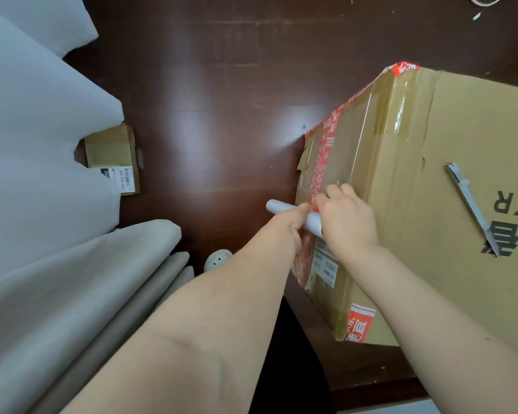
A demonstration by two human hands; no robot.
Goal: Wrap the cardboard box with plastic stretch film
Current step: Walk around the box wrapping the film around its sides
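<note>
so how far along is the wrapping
Early. Done: glossy film seems to cover the side face of the box. In hand: the left hand and right hand hold the roll against that side. Left: the top is bare cardboard, with a cutter lying on it; the other sides are out of view.
</note>
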